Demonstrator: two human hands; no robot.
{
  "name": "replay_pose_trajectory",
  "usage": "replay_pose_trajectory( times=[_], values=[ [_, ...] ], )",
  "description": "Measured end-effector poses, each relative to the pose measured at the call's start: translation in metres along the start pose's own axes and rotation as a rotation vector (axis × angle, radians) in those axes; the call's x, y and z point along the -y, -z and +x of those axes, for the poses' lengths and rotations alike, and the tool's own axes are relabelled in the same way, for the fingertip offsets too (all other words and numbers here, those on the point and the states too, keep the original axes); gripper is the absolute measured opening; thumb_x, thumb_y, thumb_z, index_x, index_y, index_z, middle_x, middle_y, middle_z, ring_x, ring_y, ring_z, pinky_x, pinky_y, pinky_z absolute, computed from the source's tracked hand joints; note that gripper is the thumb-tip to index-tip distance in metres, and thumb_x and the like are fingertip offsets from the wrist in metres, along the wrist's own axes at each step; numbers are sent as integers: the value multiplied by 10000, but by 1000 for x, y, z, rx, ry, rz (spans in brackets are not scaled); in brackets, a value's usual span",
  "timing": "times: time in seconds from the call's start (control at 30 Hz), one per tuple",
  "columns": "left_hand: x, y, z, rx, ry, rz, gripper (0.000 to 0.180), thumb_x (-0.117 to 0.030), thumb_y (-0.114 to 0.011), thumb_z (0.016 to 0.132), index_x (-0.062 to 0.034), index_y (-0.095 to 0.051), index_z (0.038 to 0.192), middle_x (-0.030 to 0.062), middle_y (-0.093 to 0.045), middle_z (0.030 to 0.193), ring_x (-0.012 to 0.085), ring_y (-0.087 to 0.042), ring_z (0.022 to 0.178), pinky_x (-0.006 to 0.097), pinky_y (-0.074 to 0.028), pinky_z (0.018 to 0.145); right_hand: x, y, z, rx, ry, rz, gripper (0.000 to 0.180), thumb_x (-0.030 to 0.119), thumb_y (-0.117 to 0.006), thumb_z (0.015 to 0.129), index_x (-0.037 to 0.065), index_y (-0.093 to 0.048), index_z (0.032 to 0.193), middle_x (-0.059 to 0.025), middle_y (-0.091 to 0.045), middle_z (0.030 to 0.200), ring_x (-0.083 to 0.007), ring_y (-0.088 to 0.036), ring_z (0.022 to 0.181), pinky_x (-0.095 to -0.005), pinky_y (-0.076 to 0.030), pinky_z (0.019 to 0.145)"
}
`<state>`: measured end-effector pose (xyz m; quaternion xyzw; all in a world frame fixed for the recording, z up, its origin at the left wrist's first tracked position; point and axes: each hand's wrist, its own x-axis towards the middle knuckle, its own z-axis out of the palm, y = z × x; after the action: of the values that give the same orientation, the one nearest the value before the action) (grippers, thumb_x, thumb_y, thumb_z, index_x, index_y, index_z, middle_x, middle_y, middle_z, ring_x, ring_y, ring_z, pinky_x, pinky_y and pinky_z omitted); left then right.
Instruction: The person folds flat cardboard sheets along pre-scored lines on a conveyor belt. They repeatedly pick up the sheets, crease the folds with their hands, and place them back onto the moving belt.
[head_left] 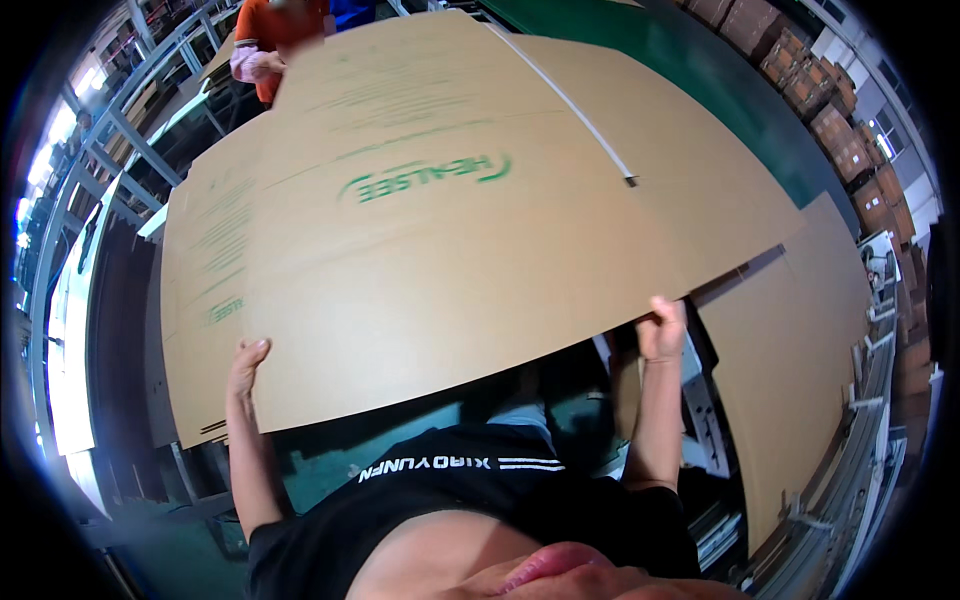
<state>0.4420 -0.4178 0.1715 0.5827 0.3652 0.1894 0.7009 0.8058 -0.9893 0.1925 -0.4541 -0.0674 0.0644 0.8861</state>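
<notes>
A large flat sheet of brown cardboard (440, 270) with green print spreads out in front of me. My left hand (249, 366) grips its near left edge, thumb on top and the other fingers mostly hidden. At the near right edge my right hand (662, 328) holds the same sheet, thumb over the top. Beneath it on the left, more printed cardboard (205, 330) sticks out. A narrow white strip with a dark end (575, 110) lies across the sheet's far right part.
Across the sheet stands a person in orange (275, 45), a hand near its far left edge. Another cardboard sheet (790, 370) lies at right beside metal rails (870, 420). A green surface (640, 60) runs behind. Stacked cartons (800, 70) stand far right; a metal frame (130, 150) rises left.
</notes>
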Motion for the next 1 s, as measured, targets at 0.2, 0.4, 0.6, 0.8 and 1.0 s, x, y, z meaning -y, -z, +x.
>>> replay_pose_trajectory(
  times=[0.2, 0.4, 0.6, 0.8, 1.0],
  values=[
    [-24, 229, -29, 52, 31, 109, 464, -261, -708, 810, 0, -557, 1164, 63, -652, 999, 160, -634, 886, 322, -513, 810, -145, -157, -147, 228, -441, 128, 456, -34, -579, 817, -5, -453, 1254, -114, -584, 1101, -213, -620, 975, -342, -536, 820],
    [26, 417, -38, -542, -161, 1460, 452, -266, -569, 892, 12, -525, 1246, 208, -625, 1141, 344, -611, 1066, 443, -488, 890, -269, -269, -235, 516, -825, 180, 234, 70, -605, 903, -85, -562, 1072, -180, -637, 1031, -228, -673, 900, -339, -596, 756],
    [120, 137, -18, 224, -117, 1099, 716, -169, -771, 695, -11, -466, 1323, 236, -413, 1421, 361, -374, 1343, 410, -342, 1100, -347, -239, -253, 1233, -1038, -414, 432, 96, -624, 869, -31, -540, 1274, -128, -670, 1053, -142, -655, 837, -270, -545, 707],
    [111, -20, -41, 431, -399, 1565, 754, -208, -819, 650, -111, -495, 1325, 178, -324, 1488, 379, -281, 1389, 508, -273, 1124, -309, -75, -151, 53, -198, -953, 153, 130, -611, 793, 40, -568, 677, -79, -531, 580, -194, -520, 544, -366, -425, 528],
    [135, -7, -24, 466, -543, 1585, 718, -190, -799, 617, -74, -516, 1266, 189, -345, 1464, 394, -318, 1358, 509, -282, 1118, -243, 116, 21, -764, -36, -459, 207, 118, -688, 789, 68, -514, 890, -27, -516, 825, -188, -502, 717, -352, -452, 604]
  ],
)
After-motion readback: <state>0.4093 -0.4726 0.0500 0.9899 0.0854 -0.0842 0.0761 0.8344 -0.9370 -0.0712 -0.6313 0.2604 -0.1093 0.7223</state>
